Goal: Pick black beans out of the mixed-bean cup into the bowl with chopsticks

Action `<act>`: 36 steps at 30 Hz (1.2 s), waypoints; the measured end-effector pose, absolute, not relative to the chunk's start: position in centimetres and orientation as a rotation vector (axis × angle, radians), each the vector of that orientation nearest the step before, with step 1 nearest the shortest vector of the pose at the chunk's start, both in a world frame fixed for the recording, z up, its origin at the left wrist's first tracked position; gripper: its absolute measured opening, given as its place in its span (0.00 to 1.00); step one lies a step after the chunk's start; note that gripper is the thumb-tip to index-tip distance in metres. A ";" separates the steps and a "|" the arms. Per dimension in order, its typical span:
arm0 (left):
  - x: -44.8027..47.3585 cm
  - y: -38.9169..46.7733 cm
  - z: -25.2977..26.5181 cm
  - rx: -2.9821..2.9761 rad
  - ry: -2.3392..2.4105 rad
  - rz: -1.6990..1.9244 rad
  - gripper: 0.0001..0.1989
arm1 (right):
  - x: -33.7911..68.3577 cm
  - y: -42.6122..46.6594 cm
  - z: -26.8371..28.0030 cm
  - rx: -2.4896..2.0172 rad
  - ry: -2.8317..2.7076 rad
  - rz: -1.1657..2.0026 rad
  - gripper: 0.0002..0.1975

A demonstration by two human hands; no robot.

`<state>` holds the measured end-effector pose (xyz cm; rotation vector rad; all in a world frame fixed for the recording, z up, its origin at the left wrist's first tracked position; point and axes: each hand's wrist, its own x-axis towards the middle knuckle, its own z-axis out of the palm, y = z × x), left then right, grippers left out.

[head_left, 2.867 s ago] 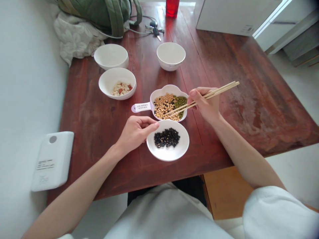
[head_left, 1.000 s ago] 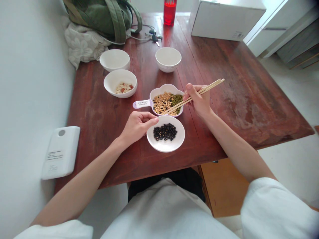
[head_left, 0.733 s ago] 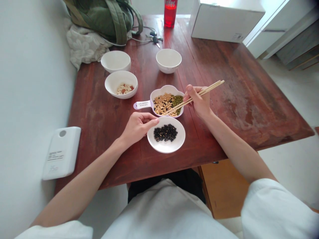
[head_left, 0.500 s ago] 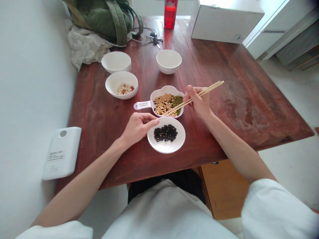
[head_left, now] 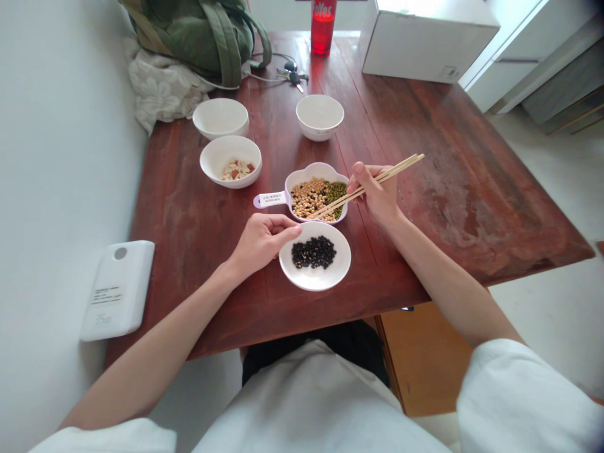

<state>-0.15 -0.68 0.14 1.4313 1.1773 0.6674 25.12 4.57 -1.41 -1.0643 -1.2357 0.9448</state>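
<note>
My right hand (head_left: 377, 192) is closed around a pair of wooden chopsticks (head_left: 391, 172). Their tips reach into a flower-shaped, lilac-rimmed dish (head_left: 314, 166), at its near side. Tan beans (head_left: 309, 190) mixed with some black ones fill most of that dish, and green beans (head_left: 336, 190) lie at its right. With thumb and fingers my left hand (head_left: 264, 242) grips the upper left rim of a white bowl (head_left: 316, 280). Black beans (head_left: 314, 251) lie in the middle of this bowl, just in front of the dish. The tips of my left fingers are partly hidden.
A white bowl (head_left: 210, 160) with pale nut pieces stands left of the dish, another white bowl (head_left: 201, 119) behind it. A third white bowl (head_left: 319, 134) is farther back. Backpack (head_left: 189, 38), keys (head_left: 295, 77), red bottle (head_left: 322, 31) and white box (head_left: 415, 53) line the far side.
</note>
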 end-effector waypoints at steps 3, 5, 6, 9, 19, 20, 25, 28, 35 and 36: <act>-0.2 -0.6 0.1 1.426 1.178 0.659 0.16 | 25.1 4.6 -1.5 -1.034 -1.235 0.945 0.28; -0.2 -0.6 0.0 1.421 1.180 0.654 0.16 | 25.2 4.6 -1.5 -1.020 -1.238 0.945 0.28; -0.2 -0.6 0.0 1.419 1.180 0.654 0.16 | 25.2 4.6 -1.5 -1.014 -1.239 0.947 0.28; -0.2 -0.6 -0.1 1.422 1.177 0.656 0.16 | 25.2 4.6 -1.5 -1.003 -1.242 0.950 0.27; -0.2 -0.6 0.0 1.423 1.173 0.659 0.15 | 25.2 4.6 -1.5 -1.027 -1.258 0.923 0.29; -0.2 -0.6 0.1 1.422 1.172 0.660 0.15 | 25.2 4.6 -1.5 -1.036 -1.259 0.920 0.29; -0.2 -0.6 0.0 1.426 1.172 0.663 0.15 | 25.2 4.5 -1.4 -1.054 -1.265 0.915 0.30; -0.2 -0.6 0.0 1.435 1.169 0.666 0.15 | 25.2 4.5 -1.4 -1.049 -1.272 0.913 0.30; -0.2 -0.5 -0.2 1.439 1.158 0.676 0.15 | 25.3 4.6 -1.6 -1.039 -1.265 0.922 0.30; -0.2 -0.5 -0.2 1.441 1.155 0.677 0.15 | 25.3 4.6 -1.6 -1.033 -1.264 0.925 0.29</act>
